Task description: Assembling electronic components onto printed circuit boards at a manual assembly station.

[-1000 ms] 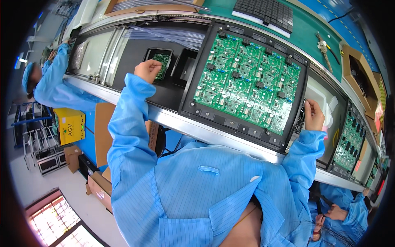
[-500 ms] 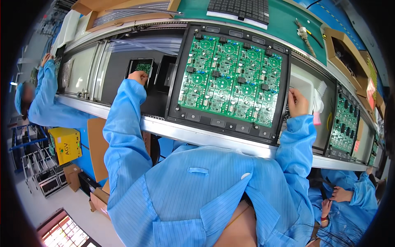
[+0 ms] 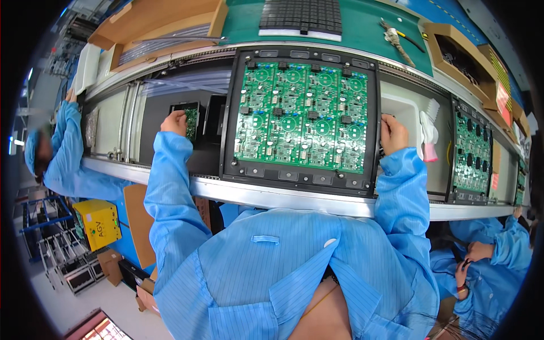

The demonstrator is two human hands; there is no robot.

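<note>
In front of me a black carrier frame [image 3: 300,180] holds a panel of green circuit boards [image 3: 300,122] with black blocks, blue parts and printed circles. My left hand [image 3: 174,123] is closed in a pinch at the left part of a small black tray [image 3: 184,106] with little green pieces [image 3: 191,123] in it. Whatever sits between those fingertips is too small to make out. Beside the carrier's right edge, my right hand [image 3: 394,134] has its fingers curled together, over a white bin [image 3: 405,102]. What it holds, if anything, is hidden.
A second black tray [image 3: 214,116] stands left of the carrier. Another loaded carrier [image 3: 473,150] sits farther right on the line. Behind lie a dark gridded block [image 3: 300,17], pliers [image 3: 405,37] and cardboard boxes [image 3: 164,17]. Co-workers' hands [image 3: 479,252] show at lower right.
My left hand has moved from the small tray's lower right corner to its left part. My right hand stays beside the carrier. The whole view has shifted.
</note>
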